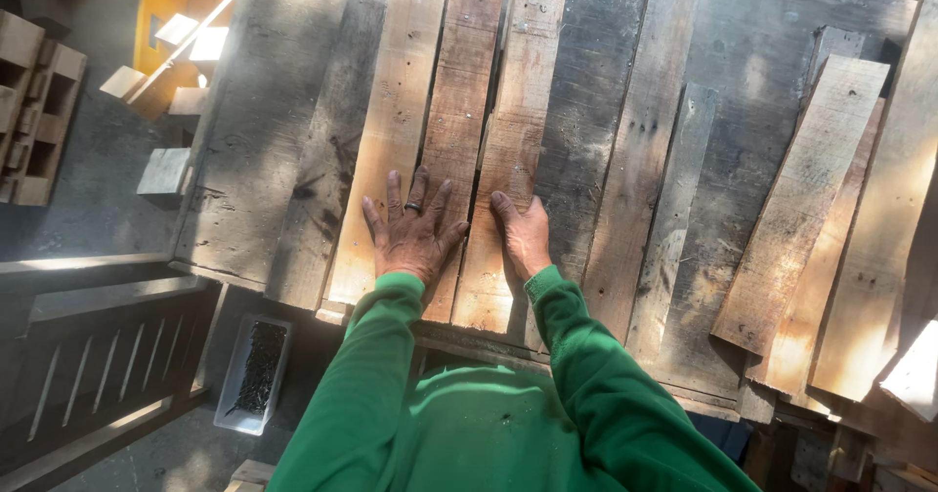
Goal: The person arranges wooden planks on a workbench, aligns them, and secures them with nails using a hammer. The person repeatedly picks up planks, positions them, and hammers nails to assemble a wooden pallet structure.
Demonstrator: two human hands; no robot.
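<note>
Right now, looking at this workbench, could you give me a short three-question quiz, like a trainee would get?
1. True or false: the left hand lies flat with spread fingers on the pale planks.
2. Which hand wears a dark ring? A) left B) right C) neither
3. Fill in: the white tray beside the bench, lower left, holds dark ____.

Key:
1. True; it spans two planks.
2. A; the right hand shows none.
3. Nails or screws; too small to tell which.

Head view, steeply down, apparently close
</note>
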